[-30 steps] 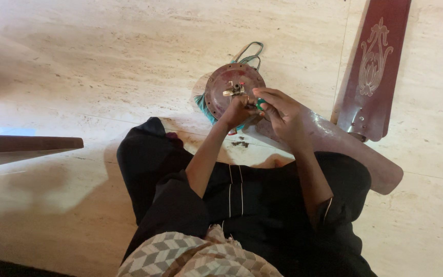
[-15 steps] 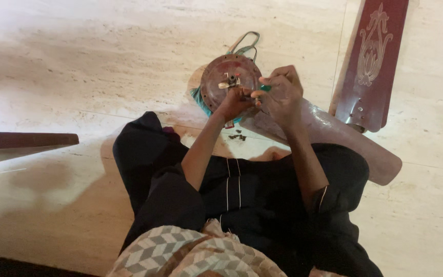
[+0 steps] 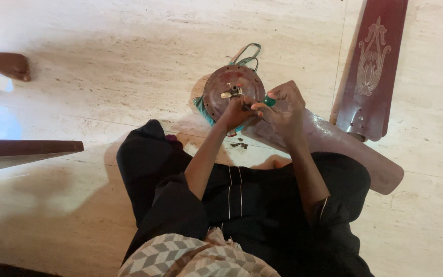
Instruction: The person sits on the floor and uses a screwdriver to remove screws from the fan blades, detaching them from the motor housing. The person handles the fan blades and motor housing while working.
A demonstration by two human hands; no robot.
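Observation:
A round brown ceiling-fan motor housing (image 3: 224,84) lies on the pale stone floor in front of me, with a metal stub at its centre and a teal cloth under it. My right hand (image 3: 283,110) is closed around a green-handled screwdriver (image 3: 268,101) at the housing's near right rim. My left hand (image 3: 236,113) pinches something small at the same spot; what it is stays hidden. A brown fan blade (image 3: 334,141) runs from that rim across my right leg.
A second maroon blade (image 3: 370,61) with a pale floral motif lies at the upper right. A third blade (image 3: 24,150) juts in from the left edge. Small dark screws (image 3: 238,145) lie by my knees. Another person's bare feet (image 3: 3,69) stand at the far left.
My right hand has shifted slightly down and right with the screwdriver. Another person's feet have come into view at the upper left. The view has dropped back a little.

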